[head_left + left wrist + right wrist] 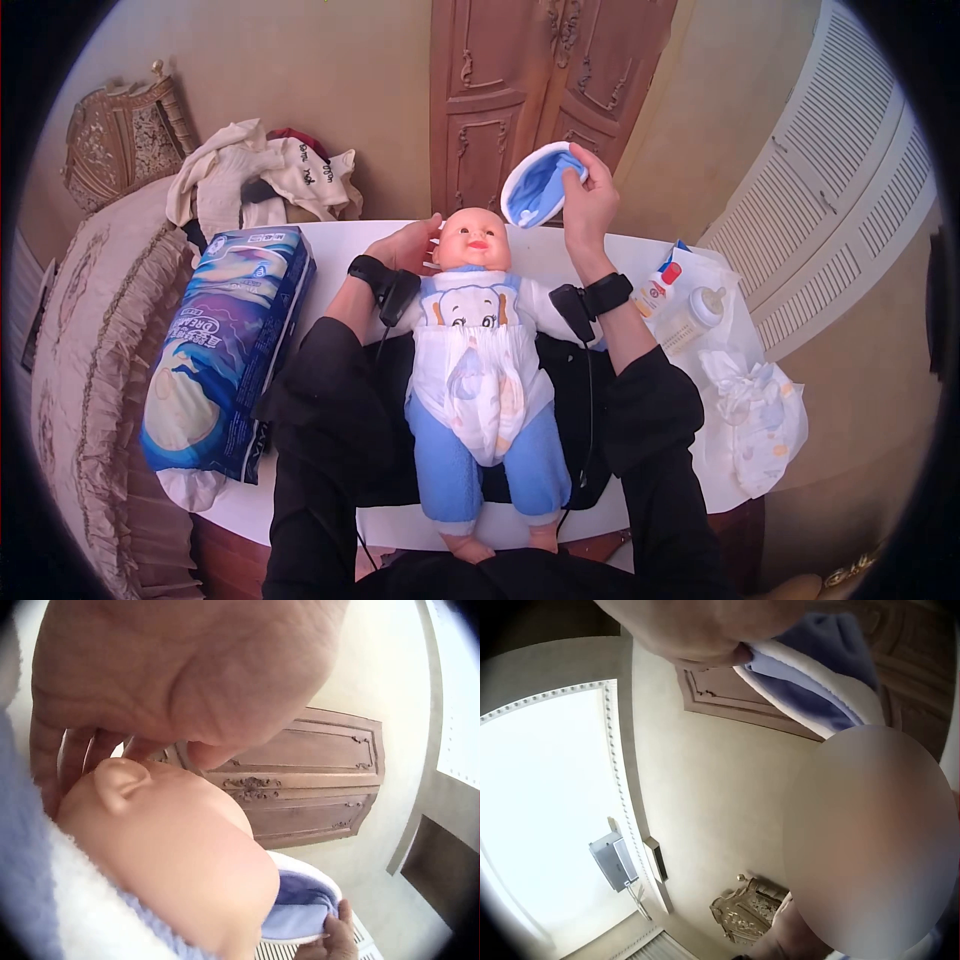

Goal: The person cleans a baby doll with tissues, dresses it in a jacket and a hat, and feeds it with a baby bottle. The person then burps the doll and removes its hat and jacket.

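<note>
A baby doll (476,240) lies on its back, dressed in a blue and white outfit, with a white printed diaper (470,385) over its hips. My left hand (408,246) is at the side of the doll's bare head. In the left wrist view, the fingers of that hand (180,667) reach behind the head, near the ear (120,780). Up beyond the head, my right hand (590,205) pinches a blue baby hat (545,185) with a white brim by its edge. The hat's opening faces the doll, and its blue lining shows.
A blue diaper pack (235,340) lies on the white table (400,525) at left. At right are a baby bottle (697,312), a red-capped item (662,285) and a crumpled diaper (768,430). Black cloth (590,460) lies under the doll. Clothes (260,170) hang beyond the left corner.
</note>
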The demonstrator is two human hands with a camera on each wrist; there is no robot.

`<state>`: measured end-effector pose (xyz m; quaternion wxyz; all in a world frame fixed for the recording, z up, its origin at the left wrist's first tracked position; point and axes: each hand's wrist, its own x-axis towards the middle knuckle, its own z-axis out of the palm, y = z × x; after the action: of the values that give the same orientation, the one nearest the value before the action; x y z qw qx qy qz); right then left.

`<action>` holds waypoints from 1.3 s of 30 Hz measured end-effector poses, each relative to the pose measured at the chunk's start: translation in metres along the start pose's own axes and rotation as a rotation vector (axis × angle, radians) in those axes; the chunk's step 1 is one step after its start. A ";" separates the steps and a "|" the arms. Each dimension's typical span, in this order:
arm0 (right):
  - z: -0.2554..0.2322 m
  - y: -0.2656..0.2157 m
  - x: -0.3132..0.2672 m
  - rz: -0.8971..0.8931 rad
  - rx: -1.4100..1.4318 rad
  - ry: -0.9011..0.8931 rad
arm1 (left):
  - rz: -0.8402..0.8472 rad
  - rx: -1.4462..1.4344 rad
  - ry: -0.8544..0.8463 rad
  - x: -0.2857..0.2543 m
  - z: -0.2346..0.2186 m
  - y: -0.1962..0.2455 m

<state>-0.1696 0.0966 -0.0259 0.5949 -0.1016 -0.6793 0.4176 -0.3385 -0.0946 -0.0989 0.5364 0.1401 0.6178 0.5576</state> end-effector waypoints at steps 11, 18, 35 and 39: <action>0.000 -0.076 -0.016 -0.041 0.188 -0.384 | 0.889 0.628 0.083 -0.109 0.074 0.054; -0.043 -0.120 -0.018 -0.503 -0.540 -0.667 | 0.844 0.916 0.451 -0.219 0.064 0.056; -0.058 -0.120 -0.095 0.032 -0.166 -1.216 | 0.578 1.432 0.848 -0.385 0.061 -0.224; -0.054 -0.094 -0.112 -0.214 -0.127 -0.901 | 0.646 1.455 0.868 -0.383 0.107 -0.220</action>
<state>-0.0576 -0.0095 -0.0453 0.2731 0.1240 -0.9009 0.3138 -0.0098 -0.4068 -0.0691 -0.1474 0.3884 0.8960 0.1566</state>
